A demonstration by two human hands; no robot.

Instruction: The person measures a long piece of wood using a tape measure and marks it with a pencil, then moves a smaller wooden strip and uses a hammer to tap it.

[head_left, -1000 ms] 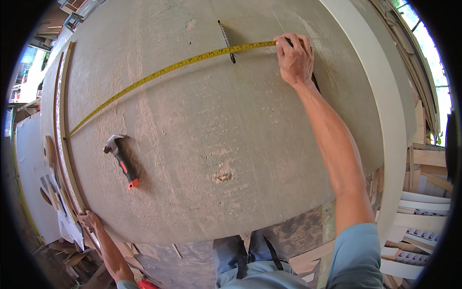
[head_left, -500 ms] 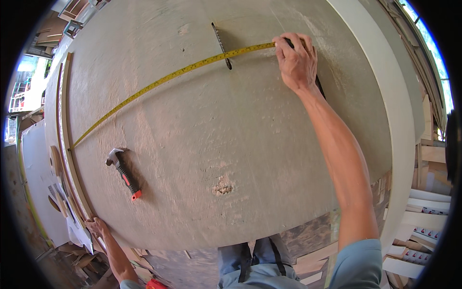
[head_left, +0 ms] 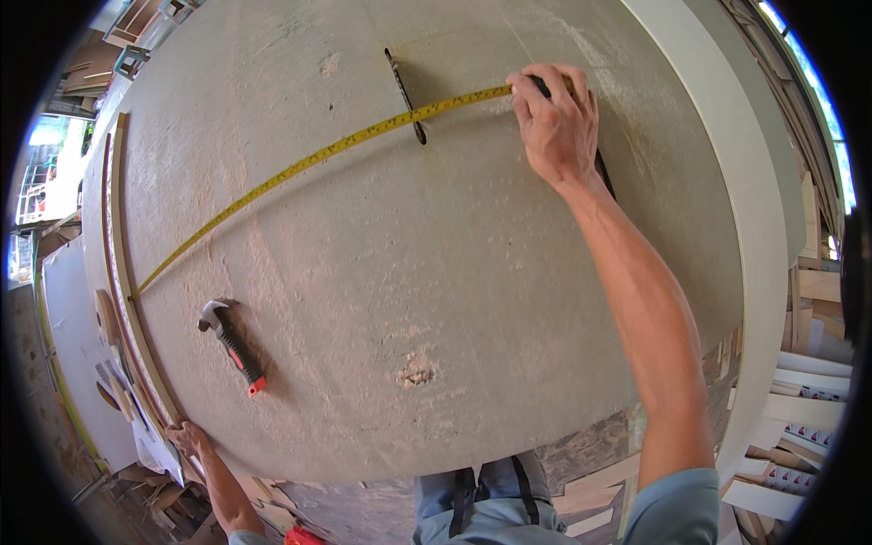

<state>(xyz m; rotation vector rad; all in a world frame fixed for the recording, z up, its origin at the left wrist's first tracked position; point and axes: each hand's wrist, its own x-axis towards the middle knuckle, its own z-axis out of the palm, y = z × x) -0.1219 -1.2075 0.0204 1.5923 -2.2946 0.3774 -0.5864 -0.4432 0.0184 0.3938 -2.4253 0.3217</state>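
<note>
A yellow tape measure (head_left: 304, 164) stretches across the worn saw table (head_left: 509, 345). Its far-left end meets a long wooden strip (head_left: 133, 322) along the table's left side. My right hand (head_left: 557, 127) is closed around the dark tape case, which is mostly hidden under my fingers. Between the two ends, the tape crosses a saw blade (head_left: 400, 84) standing up from the tabletop. At the near end of the strip, my left hand (head_left: 189, 440) is closed on the wood. A claw hammer (head_left: 232, 348) with a black and red handle lies right of the strip.
A pale curved-looking board edge (head_left: 758, 227) borders the table on the right. Stacked offcuts (head_left: 799, 427) lie beyond it. On the left are a white panel (head_left: 77, 345) and a roll of tape (head_left: 105, 316). Something red (head_left: 302, 536) sits near my left forearm.
The view has shifted slightly, so the hammer, blade and strip sit a little lower in the picture. Both hands keep their holds, and the tape stays stretched out.
</note>
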